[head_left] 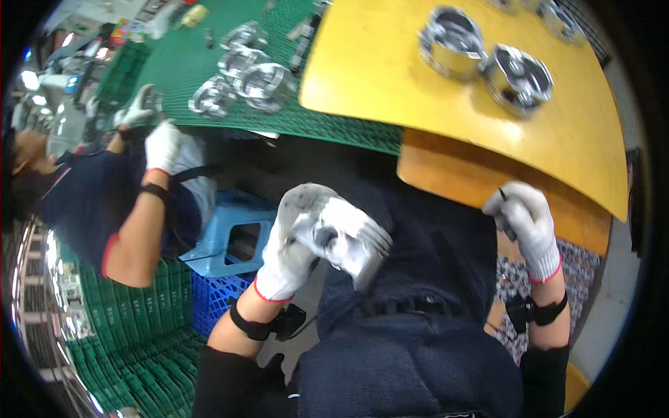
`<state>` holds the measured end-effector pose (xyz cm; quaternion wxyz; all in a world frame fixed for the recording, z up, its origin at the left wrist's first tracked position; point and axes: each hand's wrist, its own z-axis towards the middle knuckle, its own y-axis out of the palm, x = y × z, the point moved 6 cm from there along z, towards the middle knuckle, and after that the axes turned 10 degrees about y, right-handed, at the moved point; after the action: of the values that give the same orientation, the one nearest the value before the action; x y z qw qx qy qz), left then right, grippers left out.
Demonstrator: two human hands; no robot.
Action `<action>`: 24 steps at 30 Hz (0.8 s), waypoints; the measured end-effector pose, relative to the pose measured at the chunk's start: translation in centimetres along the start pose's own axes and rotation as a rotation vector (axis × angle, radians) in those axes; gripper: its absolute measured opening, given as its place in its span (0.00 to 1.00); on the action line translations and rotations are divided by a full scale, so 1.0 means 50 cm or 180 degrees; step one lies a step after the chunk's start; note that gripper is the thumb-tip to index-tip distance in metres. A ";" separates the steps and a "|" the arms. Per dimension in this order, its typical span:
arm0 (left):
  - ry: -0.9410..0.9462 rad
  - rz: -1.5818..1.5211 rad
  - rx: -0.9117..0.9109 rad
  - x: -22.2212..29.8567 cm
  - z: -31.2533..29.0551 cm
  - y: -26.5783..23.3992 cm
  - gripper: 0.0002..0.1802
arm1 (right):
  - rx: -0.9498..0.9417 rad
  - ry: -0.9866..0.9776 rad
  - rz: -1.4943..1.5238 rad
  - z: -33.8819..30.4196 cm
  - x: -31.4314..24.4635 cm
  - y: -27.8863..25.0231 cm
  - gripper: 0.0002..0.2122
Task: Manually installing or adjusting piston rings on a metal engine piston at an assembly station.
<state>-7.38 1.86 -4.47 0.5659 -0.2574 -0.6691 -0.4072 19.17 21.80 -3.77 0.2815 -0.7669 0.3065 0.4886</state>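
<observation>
My left hand [296, 237], in a white glove, grips a shiny metal piston [352, 240] above my lap, its ringed crown pointing right. My right hand [526, 223], also gloved, is closed on a small dark tool [503, 209] whose thin tip sticks up, just below the edge of the yellow table [369, 63]. The two hands are apart, the piston between them and closer to the left. On the yellow table's far side stand two more metal pistons [453, 42], [517, 76].
A co-worker sits at the left, gloved hands [150, 125] at a green mat [181, 70] holding several pistons [244, 76]. A light blue stool [233, 233] sits on a blue crate [216, 292]. Green crates [132, 334] stack at the lower left.
</observation>
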 end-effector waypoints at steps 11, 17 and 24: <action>0.0838 0.0897 0.2005 0.063 0.212 -0.376 0.22 | 0.0114 0.0085 -0.0030 0.007 0.022 -0.002 0.12; 0.0667 0.2848 0.1569 0.068 0.361 -0.426 0.18 | 0.0106 0.0084 0.0298 -0.003 0.046 -0.021 0.08; 0.0274 0.0797 -0.0155 0.148 0.431 -0.343 0.12 | -0.0019 -0.0039 0.0328 0.003 0.008 0.005 0.08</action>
<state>-34.67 9.83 -2.28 0.6341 -0.3349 -0.5966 -0.3602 19.03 21.66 -4.22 0.2555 -0.7479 0.3424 0.5080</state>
